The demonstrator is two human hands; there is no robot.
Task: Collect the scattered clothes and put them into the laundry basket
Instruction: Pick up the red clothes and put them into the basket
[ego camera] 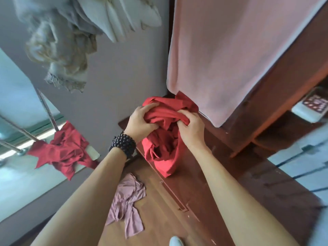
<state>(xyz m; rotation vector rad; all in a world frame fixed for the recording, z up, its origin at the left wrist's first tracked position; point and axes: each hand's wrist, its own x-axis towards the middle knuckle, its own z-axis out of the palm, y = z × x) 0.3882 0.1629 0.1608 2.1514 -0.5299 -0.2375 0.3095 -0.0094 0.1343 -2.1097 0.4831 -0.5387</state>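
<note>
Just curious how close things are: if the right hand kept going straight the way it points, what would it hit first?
Probably the pink cloth hanging just beyond the right hand; depth is uncertain.

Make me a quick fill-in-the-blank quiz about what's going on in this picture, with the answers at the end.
1. Both hands grip a bunched garment coloured ____.
2. A dark beaded bracelet sits on the ____ wrist.
3. The mauve garment lies on the wooden ____.
4. The number of hands touching the mauve garment is ____.

Missing words: red; left; floor; zero
</note>
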